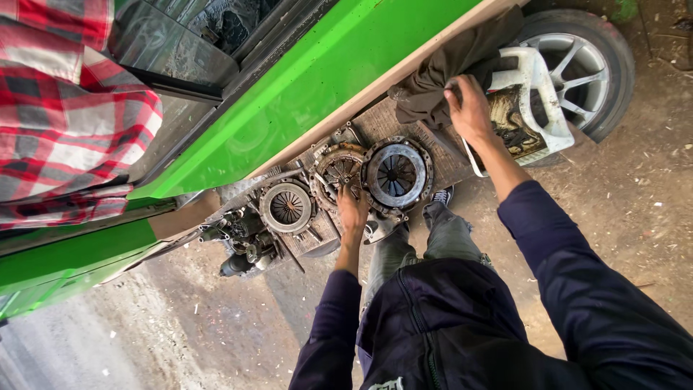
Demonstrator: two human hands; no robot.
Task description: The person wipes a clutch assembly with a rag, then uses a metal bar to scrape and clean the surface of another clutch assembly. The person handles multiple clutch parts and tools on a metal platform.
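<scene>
My left hand [352, 211] grips the near edge of a rusty clutch disc [336, 165] lying on a worn mat [393, 119] on the ground. A round pressure plate [396, 174] with a dark centre lies right beside the disc. A second pressure plate [287, 208] sits on its other side. My right hand [470, 108] reaches further out and clutches a dark cloth [437, 72] draped next to a cut-open white plastic jug [538, 90] holding greasy parts.
A bright green car body [317, 79] runs along the far side, with a tyre and alloy wheel [581, 61] beyond the jug. Oily mechanical parts [242, 245] lie by the second plate. Another person's red plaid shirt [65, 115] fills the upper left. My legs and shoe [442, 196] stand by the mat.
</scene>
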